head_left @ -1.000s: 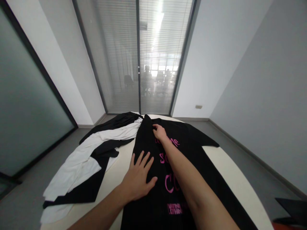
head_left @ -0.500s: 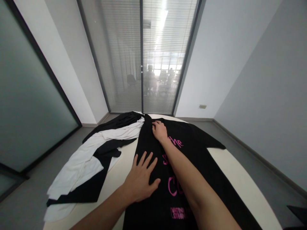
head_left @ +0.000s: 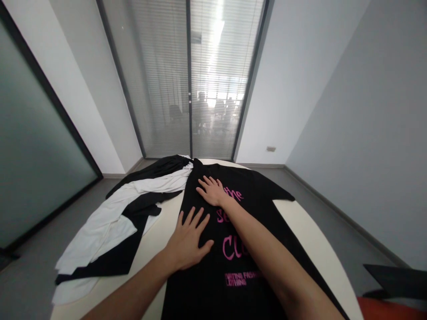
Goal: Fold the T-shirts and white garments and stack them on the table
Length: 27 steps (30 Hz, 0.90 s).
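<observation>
A black T-shirt [head_left: 263, 195] with pink lettering lies spread on the cream table [head_left: 316, 249], its collar end away from me. My left hand [head_left: 190, 244] rests on the shirt's left side, fingers spread. Farther up, my right hand [head_left: 211, 191] lies flat on the chest area, left of the top line of print, its fingers apart. My right forearm crosses the lettering and hides part of it. Neither hand holds anything.
Left of the shirt lies a loose heap of white garments [head_left: 110, 231] and black garments [head_left: 110, 260], partly over the table's edge. A glass partition with blinds [head_left: 160, 89] stands beyond the table. A dark object [head_left: 396, 280] above something red sits at lower right.
My right hand has come down from near the collar to the chest and flattened out, fingers spreading. My left hand stays spread on the shirt. The camera view has turned slightly right.
</observation>
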Each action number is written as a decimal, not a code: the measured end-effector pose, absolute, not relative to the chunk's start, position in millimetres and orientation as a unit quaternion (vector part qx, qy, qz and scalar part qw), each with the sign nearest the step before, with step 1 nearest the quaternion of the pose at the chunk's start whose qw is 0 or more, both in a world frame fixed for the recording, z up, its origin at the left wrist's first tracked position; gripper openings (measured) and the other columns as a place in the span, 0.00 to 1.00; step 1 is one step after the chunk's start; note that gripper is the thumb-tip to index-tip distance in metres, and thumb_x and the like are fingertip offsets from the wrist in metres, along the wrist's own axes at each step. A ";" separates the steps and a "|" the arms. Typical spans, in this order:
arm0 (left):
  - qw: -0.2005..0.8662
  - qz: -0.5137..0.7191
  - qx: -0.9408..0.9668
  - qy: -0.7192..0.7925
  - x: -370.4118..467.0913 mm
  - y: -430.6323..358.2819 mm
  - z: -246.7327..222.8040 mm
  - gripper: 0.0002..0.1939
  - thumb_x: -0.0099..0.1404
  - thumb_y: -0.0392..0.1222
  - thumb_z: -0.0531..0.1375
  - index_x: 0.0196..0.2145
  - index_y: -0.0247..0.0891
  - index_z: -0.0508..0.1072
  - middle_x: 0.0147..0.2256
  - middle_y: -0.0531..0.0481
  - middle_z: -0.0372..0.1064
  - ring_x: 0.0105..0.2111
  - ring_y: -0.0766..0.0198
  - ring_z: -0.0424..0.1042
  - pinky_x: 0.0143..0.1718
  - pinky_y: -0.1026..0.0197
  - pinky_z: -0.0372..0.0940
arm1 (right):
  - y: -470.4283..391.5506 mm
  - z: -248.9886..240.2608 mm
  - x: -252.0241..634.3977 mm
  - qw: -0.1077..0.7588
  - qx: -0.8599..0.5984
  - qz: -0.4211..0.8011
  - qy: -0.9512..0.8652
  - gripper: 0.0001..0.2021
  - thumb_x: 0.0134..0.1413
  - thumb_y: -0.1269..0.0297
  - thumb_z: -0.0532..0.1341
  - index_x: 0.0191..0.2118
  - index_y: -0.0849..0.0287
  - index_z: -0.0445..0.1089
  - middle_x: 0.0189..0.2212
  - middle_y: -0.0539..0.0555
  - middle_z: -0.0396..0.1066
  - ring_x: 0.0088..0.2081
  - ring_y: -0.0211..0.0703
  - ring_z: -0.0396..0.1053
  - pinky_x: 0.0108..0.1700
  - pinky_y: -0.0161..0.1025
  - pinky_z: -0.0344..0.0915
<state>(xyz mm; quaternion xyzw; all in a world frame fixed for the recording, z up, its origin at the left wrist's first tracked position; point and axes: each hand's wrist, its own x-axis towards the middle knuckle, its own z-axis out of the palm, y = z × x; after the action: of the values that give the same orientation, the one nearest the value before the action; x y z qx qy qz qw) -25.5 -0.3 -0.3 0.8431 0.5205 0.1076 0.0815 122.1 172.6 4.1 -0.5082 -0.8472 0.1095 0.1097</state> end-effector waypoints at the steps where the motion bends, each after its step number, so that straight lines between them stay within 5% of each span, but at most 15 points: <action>1: 0.082 0.108 0.844 0.520 -25.5 -0.6 -0.3 0.38 0.68 0.63 0.52 0.70 0.46 0.53 0.71 0.43 0.42 0.71 0.40 0.38 0.66 0.29 0.37 | 166.3 3.4 125.7 0.099 -0.504 0.116 -0.850 0.32 0.68 0.41 0.42 0.70 0.49 0.52 0.72 0.54 0.44 0.72 0.57 0.40 0.69 0.61 0.37; 5: 0.089 0.107 0.847 0.513 -26.3 -2.5 1.9 0.37 0.68 0.65 0.51 0.69 0.50 0.54 0.71 0.44 0.42 0.71 0.39 0.37 0.65 0.28 0.36 | 147.9 4.6 139.9 0.102 -0.498 0.094 -0.856 0.30 0.69 0.44 0.44 0.70 0.50 0.53 0.72 0.54 0.45 0.72 0.55 0.42 0.69 0.58 0.39; 10: 0.095 0.106 0.852 0.504 -27.1 -3.6 4.1 0.38 0.66 0.68 0.51 0.69 0.56 0.52 0.72 0.44 0.41 0.70 0.38 0.37 0.65 0.27 0.36 | 141.9 15.0 178.9 0.175 -0.547 0.029 -0.818 0.27 0.70 0.48 0.45 0.66 0.54 0.62 0.66 0.57 0.59 0.67 0.51 0.55 0.67 0.50 0.48; 16: 0.094 0.094 0.851 0.508 -28.1 -3.4 4.5 0.39 0.65 0.69 0.51 0.69 0.56 0.52 0.72 0.44 0.41 0.70 0.37 0.38 0.64 0.27 0.37 | 136.8 -1.0 232.2 0.117 -0.602 0.075 -0.787 0.32 0.68 0.43 0.45 0.70 0.55 0.55 0.70 0.58 0.49 0.71 0.57 0.44 0.68 0.57 0.43; 22: 0.056 0.142 0.831 0.535 -6.8 26.5 20.6 0.28 0.69 0.60 0.51 0.58 0.43 0.71 0.64 0.41 0.61 0.65 0.44 0.56 0.66 0.38 0.47 | 131.8 -7.4 233.2 0.128 -0.624 0.058 -0.768 0.34 0.67 0.39 0.43 0.69 0.53 0.56 0.71 0.57 0.47 0.71 0.57 0.43 0.69 0.59 0.38; 27: 0.032 0.149 0.792 0.591 22.5 56.4 8.7 0.34 0.71 0.58 0.49 0.68 0.40 0.56 0.70 0.40 0.47 0.70 0.44 0.45 0.66 0.42 0.47 | 131.2 -4.3 233.3 0.094 -0.652 0.083 -0.748 0.37 0.65 0.36 0.41 0.71 0.51 0.51 0.72 0.55 0.44 0.72 0.56 0.38 0.69 0.58 0.35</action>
<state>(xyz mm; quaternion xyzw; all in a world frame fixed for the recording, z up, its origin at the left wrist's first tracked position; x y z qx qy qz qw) 22.5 56.4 8.7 0.7921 0.5910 0.1489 0.0323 233.3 131.2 -4.3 -0.6520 -0.7478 0.0828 0.0939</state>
